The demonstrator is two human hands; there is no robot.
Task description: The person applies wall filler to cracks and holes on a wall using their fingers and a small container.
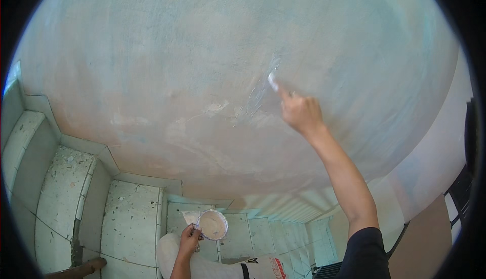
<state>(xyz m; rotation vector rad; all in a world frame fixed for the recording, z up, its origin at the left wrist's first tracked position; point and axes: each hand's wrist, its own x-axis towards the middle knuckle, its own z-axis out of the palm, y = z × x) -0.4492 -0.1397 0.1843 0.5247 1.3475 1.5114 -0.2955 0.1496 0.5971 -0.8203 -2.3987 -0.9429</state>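
My right hand (302, 112) is raised to the wall (202, 71), its fingers mostly curled and its index side pointing up and left. A white tip (273, 81) projects there against the wall; whether it is a coated fingertip or a small tool I cannot make out. Around it runs a slanting wet streak (256, 97) of pale paste. Low down, my left hand (189, 239) grips a round cup (213, 225) by its side. Beige paste fills the cup, and its rim is smeared white. A pale triangular piece (191, 217) shows beside that hand; whether it is held I cannot tell.
Tiled steps (129, 213) with scattered flakes of debris descend from the left along the wall's base. A brown wooden piece (78, 269) lies at lower left. Below the cup is a light-coloured trouser leg (217, 269). Dark railing-like bars (460, 185) stand at the right edge.
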